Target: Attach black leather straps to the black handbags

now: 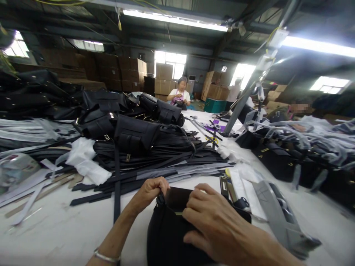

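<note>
A black handbag (pixel 169 236) stands before me at the table's near edge, its top partly open and the dark inside showing. At the bag's upper left corner, my left hand (pixel 151 192) pinches the rim with closed fingers. My right hand (pixel 213 218) lies over the right part of the opening, fingers bent and a little apart, the thumb against the front. Its fingertips reach in at the rim, and whether they grip anything is hidden. A long black strap (pixel 117 184) runs along the table left of the bag.
Black bags (pixel 135 133) and loose black straps (pixel 166 162) are heaped beyond my hands. A grey tape dispenser (pixel 280 214) stands at right, near wrapped bags (pixel 277 159). A slanted metal post (pixel 241 103) rises behind. Across the table sits a person (pixel 179 96).
</note>
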A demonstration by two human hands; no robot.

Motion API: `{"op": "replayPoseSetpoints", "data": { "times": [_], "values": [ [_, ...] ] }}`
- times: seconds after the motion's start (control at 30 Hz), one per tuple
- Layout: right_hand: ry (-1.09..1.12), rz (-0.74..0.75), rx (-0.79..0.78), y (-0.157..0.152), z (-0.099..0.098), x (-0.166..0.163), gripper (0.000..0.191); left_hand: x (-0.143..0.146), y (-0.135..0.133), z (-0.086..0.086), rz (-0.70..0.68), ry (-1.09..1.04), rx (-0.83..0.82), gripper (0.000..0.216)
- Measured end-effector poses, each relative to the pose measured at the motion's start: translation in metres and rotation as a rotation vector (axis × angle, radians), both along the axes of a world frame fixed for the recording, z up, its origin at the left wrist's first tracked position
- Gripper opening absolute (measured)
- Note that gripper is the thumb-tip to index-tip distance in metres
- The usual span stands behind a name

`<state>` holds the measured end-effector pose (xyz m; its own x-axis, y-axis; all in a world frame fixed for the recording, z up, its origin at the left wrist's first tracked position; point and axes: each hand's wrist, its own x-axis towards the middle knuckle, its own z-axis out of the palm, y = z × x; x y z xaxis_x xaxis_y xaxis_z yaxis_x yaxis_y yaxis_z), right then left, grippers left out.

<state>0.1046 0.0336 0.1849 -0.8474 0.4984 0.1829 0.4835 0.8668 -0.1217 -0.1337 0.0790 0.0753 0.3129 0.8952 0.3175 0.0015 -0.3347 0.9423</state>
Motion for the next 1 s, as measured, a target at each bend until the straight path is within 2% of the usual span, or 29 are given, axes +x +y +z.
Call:
{"op": "replayPoseSetpoints", "data": {
  "times": [0.07,0.13,0.2,0.27,0.37,0.47,0.6,0.7,0.87,1.0],
  "values": [
    [0.124,-0.051,-0.047,0.011,0.012,0.014,0.018,-0.005,0.004,0.000,0.003,0.049,0.011,0.019],
    [0.281,-0.186,-0.096,0.028,0.014,0.033,0.018,-0.009,0.010,-0.004,0.071,0.220,0.026,0.016],
    [0.370,-0.384,-0.172,0.049,0.005,0.052,0.019,-0.013,0.019,-0.011,0.237,0.544,0.035,0.020],
    [0.313,-0.528,-0.258,0.068,-0.013,0.067,0.020,-0.016,0.030,-0.023,0.412,0.847,0.036,0.023],
    [0.137,-0.543,-0.414,0.087,-0.043,0.077,0.022,-0.022,0.044,-0.042,0.537,1.047,0.003,0.025],
    [0.114,-0.494,-0.574,0.095,-0.059,0.078,0.026,-0.027,0.054,-0.054,0.572,1.168,-0.023,0.023],
    [0.119,-0.431,-0.685,0.096,-0.060,0.074,0.027,-0.023,0.061,-0.058,0.535,1.252,-0.039,0.016],
    [0.117,-0.409,-0.697,0.093,-0.059,0.070,0.027,-0.010,0.064,-0.059,0.463,1.255,-0.021,0.014],
    [0.151,-0.419,-0.658,0.084,-0.058,0.065,0.025,0.019,0.076,-0.057,0.381,1.160,0.001,0.013],
    [0.233,-0.459,-0.623,0.087,-0.055,0.070,0.025,0.027,0.083,-0.046,0.352,1.008,-0.054,0.014]
  ]
}}
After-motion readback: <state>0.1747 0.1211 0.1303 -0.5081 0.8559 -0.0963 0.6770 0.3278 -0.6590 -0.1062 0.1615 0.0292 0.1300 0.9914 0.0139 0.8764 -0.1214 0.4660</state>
